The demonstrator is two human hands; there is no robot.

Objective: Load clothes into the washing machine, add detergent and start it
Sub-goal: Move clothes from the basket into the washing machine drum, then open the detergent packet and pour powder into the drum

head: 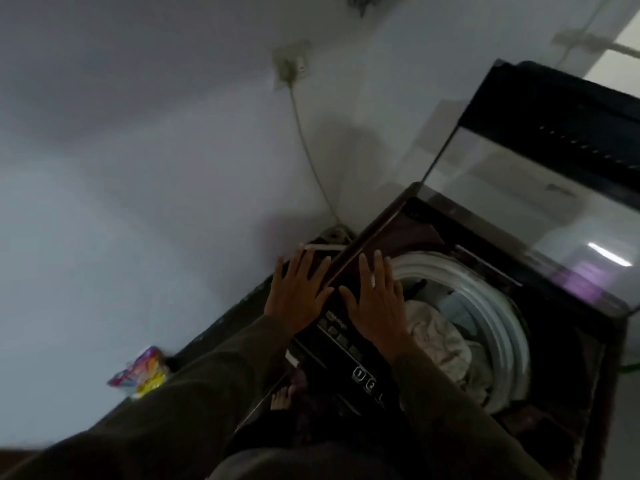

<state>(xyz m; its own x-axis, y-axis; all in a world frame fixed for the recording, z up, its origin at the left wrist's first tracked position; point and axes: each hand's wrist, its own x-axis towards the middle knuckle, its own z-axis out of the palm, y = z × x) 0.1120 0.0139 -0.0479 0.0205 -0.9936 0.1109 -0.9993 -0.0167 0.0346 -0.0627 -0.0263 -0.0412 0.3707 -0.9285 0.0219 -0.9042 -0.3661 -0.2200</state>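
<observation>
A dark top-loading washing machine [568,368] stands against the wall with its glass lid [540,188] raised. Pale clothes [446,348] lie in the white-rimmed drum [498,306]. My left hand [298,292] is spread flat, fingers apart, over the machine's left edge. My right hand [377,303] lies flat with fingers apart on the black control panel [349,355], just left of the drum. Neither hand holds anything. A colourful packet [142,372], perhaps detergent, lies left of the machine; the picture is blurred.
A wall socket [291,62] sits high on the white wall, with a cable [311,161] running down to behind the machine. A white pipe [325,247] lies behind the machine's back corner. My dark sleeves fill the lower frame.
</observation>
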